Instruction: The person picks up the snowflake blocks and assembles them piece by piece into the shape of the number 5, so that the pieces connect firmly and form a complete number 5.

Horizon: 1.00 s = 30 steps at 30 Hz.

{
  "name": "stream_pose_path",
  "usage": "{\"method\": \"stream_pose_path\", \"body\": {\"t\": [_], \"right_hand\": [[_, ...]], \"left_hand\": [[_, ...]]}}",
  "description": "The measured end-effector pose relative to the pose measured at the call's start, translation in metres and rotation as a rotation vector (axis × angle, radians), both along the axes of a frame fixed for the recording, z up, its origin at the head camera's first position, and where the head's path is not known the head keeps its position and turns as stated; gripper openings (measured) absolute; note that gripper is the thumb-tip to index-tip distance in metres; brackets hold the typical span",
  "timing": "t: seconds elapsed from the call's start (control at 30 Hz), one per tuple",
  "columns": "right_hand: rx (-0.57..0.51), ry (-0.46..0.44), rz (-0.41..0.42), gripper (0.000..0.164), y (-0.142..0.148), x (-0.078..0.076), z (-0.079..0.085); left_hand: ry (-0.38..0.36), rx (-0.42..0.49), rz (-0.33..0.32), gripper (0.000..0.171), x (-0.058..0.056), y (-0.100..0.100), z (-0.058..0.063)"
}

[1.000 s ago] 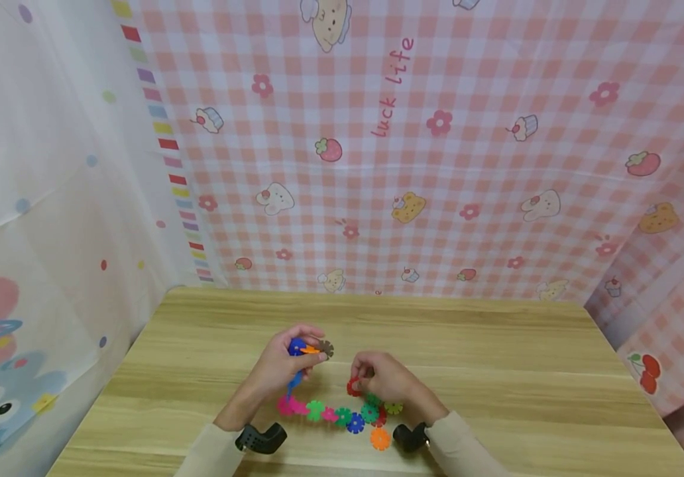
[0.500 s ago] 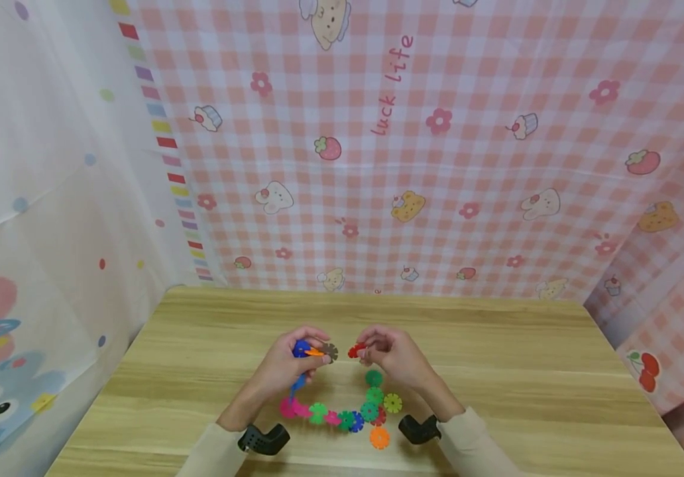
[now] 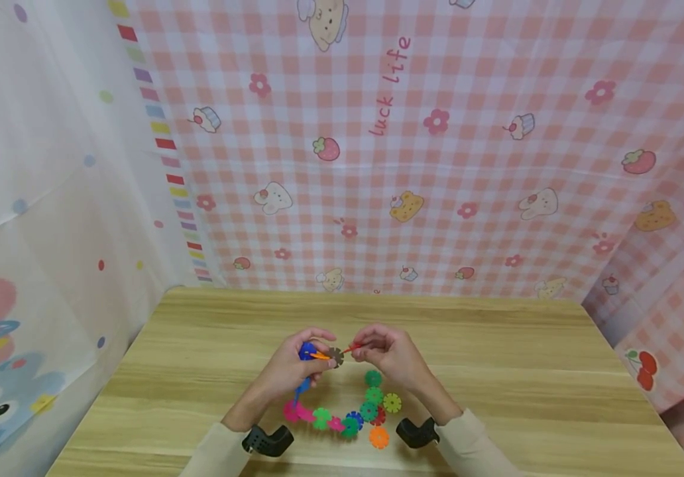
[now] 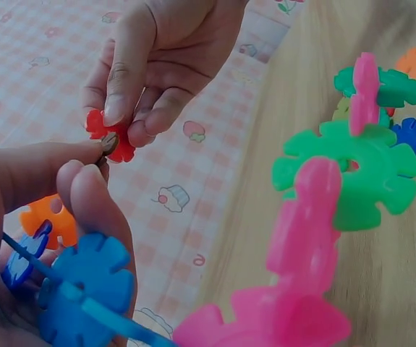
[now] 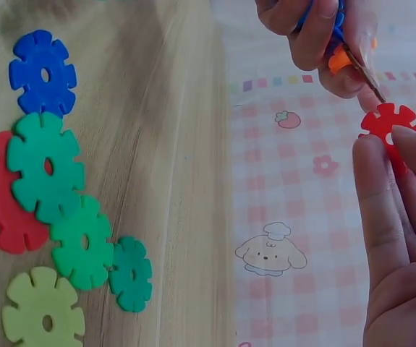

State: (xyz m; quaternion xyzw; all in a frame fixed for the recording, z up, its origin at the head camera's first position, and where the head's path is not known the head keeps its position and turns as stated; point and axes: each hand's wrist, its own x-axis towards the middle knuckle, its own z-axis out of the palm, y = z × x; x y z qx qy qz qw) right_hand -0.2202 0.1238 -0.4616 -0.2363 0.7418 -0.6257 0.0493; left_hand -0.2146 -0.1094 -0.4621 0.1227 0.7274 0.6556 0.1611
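Observation:
My left hand [image 3: 288,364] pinches a brown snowflake disc [image 3: 335,358] between thumb and fingertips. This disc is the end of a linked chain that runs through an orange disc [image 4: 52,217], a dark blue one and a lighter blue disc [image 4: 95,271] at the palm. From there the chain hangs to pink discs [image 4: 265,318] and a bright green disc [image 4: 345,173]. A red snowflake disc [image 5: 387,116] is pinched by my right hand [image 3: 391,351]. Its notched edge meets the brown disc's edge, roughly crosswise, in both wrist views.
Loose discs lie on the wooden table [image 3: 497,371] near my right wrist: a blue disc [image 5: 27,76], several green discs [image 5: 63,163], a red disc [image 5: 23,235], a yellow-green disc [image 5: 30,311] and an orange disc [image 3: 379,437]. Patterned cloth [image 3: 378,252] hangs behind.
My right hand has risen from beside the green discs, bringing the red disc up to the brown one and turning it edge-on to the head view. My left hand has shifted slightly right.

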Motion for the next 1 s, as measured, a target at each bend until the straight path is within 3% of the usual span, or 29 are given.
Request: {"method": "stream_pose_path", "body": {"t": [0.23, 0.5, 0.77, 1.0], "right_hand": [[0.034, 0.009, -0.047, 0.012, 0.001, 0.002, 0.0], [0.165, 0.227, -0.087, 0.012, 0.0, 0.009, 0.003], [0.255, 0.492, 0.031, 0.013, 0.005, 0.01, 0.009], [0.296, 0.605, 0.095, 0.018, 0.01, 0.012, 0.014]], "left_hand": [[-0.012, 0.007, -0.004, 0.04, 0.0, 0.004, 0.001], [-0.024, 0.005, -0.034, 0.039, 0.0, 0.007, -0.002], [0.032, -0.036, -0.077, 0.039, 0.001, 0.008, -0.002], [0.044, -0.034, -0.15, 0.045, 0.002, 0.008, -0.001]]}}
